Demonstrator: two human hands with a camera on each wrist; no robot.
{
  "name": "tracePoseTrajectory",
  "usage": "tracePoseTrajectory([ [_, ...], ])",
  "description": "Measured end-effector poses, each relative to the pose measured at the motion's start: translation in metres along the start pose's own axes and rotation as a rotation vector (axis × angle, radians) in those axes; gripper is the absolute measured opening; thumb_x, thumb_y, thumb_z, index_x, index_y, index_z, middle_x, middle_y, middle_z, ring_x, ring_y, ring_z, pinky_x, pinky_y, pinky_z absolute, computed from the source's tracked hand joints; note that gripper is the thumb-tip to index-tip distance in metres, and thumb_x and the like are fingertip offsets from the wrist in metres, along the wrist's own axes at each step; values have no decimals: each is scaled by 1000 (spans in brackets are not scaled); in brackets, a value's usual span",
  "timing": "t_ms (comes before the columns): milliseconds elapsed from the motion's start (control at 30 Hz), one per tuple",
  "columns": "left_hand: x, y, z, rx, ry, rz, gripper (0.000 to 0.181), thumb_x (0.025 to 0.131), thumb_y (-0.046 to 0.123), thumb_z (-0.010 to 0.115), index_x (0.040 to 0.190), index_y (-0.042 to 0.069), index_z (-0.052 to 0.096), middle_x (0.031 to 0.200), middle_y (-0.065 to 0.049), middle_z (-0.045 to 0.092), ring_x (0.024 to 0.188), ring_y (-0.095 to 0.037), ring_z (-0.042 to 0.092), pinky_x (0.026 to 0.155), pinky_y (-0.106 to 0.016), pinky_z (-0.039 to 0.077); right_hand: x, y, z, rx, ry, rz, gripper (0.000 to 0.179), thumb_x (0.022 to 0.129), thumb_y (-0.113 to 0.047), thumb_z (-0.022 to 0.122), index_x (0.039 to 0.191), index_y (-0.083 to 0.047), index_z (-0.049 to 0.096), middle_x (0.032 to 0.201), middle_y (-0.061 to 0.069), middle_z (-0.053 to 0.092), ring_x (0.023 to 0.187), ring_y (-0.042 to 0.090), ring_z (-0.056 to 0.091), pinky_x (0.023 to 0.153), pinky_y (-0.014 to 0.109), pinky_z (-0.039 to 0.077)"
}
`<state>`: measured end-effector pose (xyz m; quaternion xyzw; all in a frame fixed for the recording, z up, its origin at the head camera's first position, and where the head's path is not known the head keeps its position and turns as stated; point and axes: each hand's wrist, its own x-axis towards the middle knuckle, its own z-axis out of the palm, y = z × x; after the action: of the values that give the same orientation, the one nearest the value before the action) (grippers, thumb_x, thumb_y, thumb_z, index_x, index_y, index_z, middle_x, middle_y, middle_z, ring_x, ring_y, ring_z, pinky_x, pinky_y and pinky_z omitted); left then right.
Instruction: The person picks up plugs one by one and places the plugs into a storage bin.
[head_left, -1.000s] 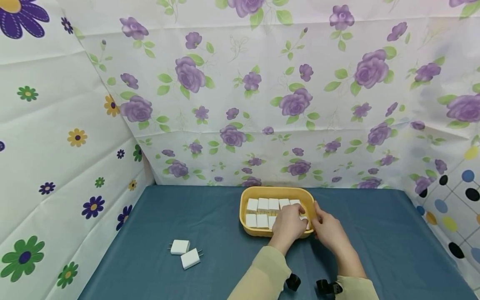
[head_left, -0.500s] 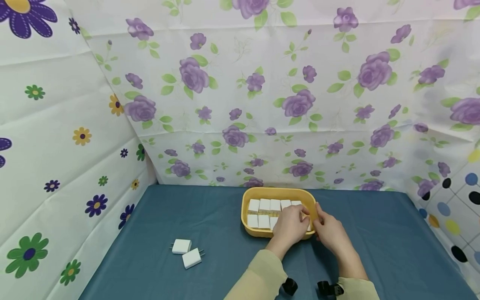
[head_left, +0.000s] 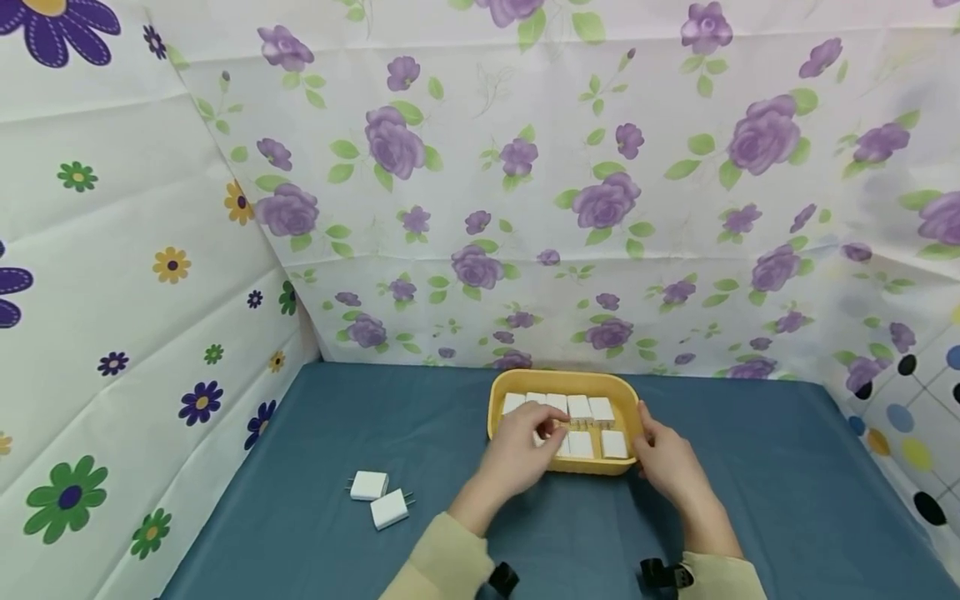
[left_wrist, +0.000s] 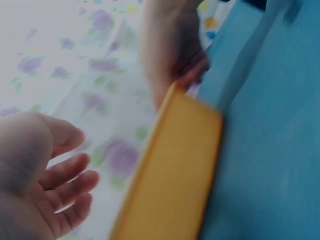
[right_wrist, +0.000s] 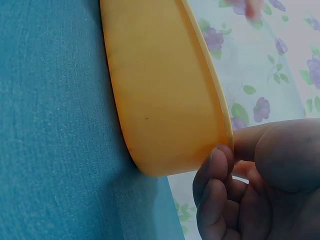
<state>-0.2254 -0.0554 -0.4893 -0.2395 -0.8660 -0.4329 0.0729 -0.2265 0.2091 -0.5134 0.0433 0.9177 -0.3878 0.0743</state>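
Note:
A yellow plastic basket [head_left: 570, 380] near the back of the table holds two rows of white charger plugs [head_left: 614, 444]. The front row shows a gap beside its rightmost plug. Over the basket's left front part hovers my left hand [head_left: 516, 450], fingers loosely bent and hiding some plugs. In the left wrist view nothing lies between the thumb and fingers of that left hand [left_wrist: 47, 175]. At the basket's right end, my right hand [head_left: 670, 462] pinches the rim between thumb and fingers, as the right wrist view confirms with the basket wall [right_wrist: 160, 95] beside it.
Two more white charger plugs [head_left: 369, 486] lie close together on the blue tablecloth [head_left: 300, 433], left of the basket, their metal prongs showing. A flowered curtain [head_left: 450, 208] stands right behind the basket, and another patterned sheet [head_left: 135, 317] runs along the left side.
My left hand has moved left from the basket's right part, uncovering the plugs and the front-row gap there. My right hand stays on the rim. The head view has shifted slightly.

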Motion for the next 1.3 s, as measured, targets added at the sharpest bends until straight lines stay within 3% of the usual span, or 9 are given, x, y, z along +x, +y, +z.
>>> tracePoseTrajectory([
  [167, -24, -28, -56, 87, 16, -15, 18, 104, 16, 72, 121, 16, 79, 95, 8, 65, 86, -14, 63, 76, -33, 54, 0, 2, -2, -12, 2, 14, 65, 112, -20, 41, 172, -14, 16, 84, 9, 60, 71, 21, 62, 66, 37, 51],
  [300, -49, -55, -102, 182, 1, -95, 25, 100, 14, 78, 124, 17, 78, 101, 5, 69, 91, -13, 65, 80, -38, 56, 0, 1, -1, -6, -5, 14, 66, 111, -20, 42, 172, -14, 17, 85, 10, 60, 72, 21, 62, 66, 38, 51],
  [467, -79, -83, -152, 202, -123, -230, 43, 95, -7, 73, 131, 16, 75, 113, -2, 69, 107, -27, 65, 89, -48, 54, 1, 0, 0, -2, -6, 20, 66, 111, -19, 42, 172, -15, 17, 83, 10, 59, 72, 22, 61, 66, 37, 51],
  [600, -94, -95, -178, 151, -240, -340, 52, 88, -15, 71, 135, 9, 72, 128, -10, 69, 122, -36, 63, 100, -58, 52, 1, 0, 0, -7, -5, 20, 66, 111, -19, 42, 172, -14, 16, 83, 10, 59, 72, 22, 61, 65, 37, 50],
  [733, -100, -102, -187, 144, -312, -449, 56, 79, -9, 85, 132, 4, 73, 130, -11, 71, 123, -37, 64, 103, -60, 51, 1, 0, 1, -7, -6, 24, 66, 111, -20, 41, 172, -14, 15, 84, 10, 59, 72, 22, 61, 67, 37, 51],
  [833, -101, -107, -186, 174, -325, -495, 53, 76, -6, 90, 125, 6, 75, 120, -9, 72, 111, -30, 67, 99, -56, 53, 1, 1, 1, -5, -1, 22, 66, 112, -20, 41, 172, -15, 15, 85, 10, 59, 72, 22, 61, 67, 37, 51],
  [1033, -103, -113, -183, 173, -328, -533, 45, 77, -13, 84, 114, 10, 76, 103, -2, 69, 94, -21, 61, 88, -48, 55, 1, 0, 2, -1, 5, 14, 67, 110, -19, 42, 172, -14, 17, 85, 10, 59, 71, 21, 61, 66, 37, 51],
  [1300, -102, -112, -182, 176, -323, -523, 41, 78, -15, 82, 111, 10, 76, 102, -1, 70, 93, -20, 62, 86, -47, 56, 1, 1, 1, 2, 5, 15, 66, 111, -19, 41, 172, -15, 16, 87, 11, 59, 71, 21, 61, 67, 38, 52],
])
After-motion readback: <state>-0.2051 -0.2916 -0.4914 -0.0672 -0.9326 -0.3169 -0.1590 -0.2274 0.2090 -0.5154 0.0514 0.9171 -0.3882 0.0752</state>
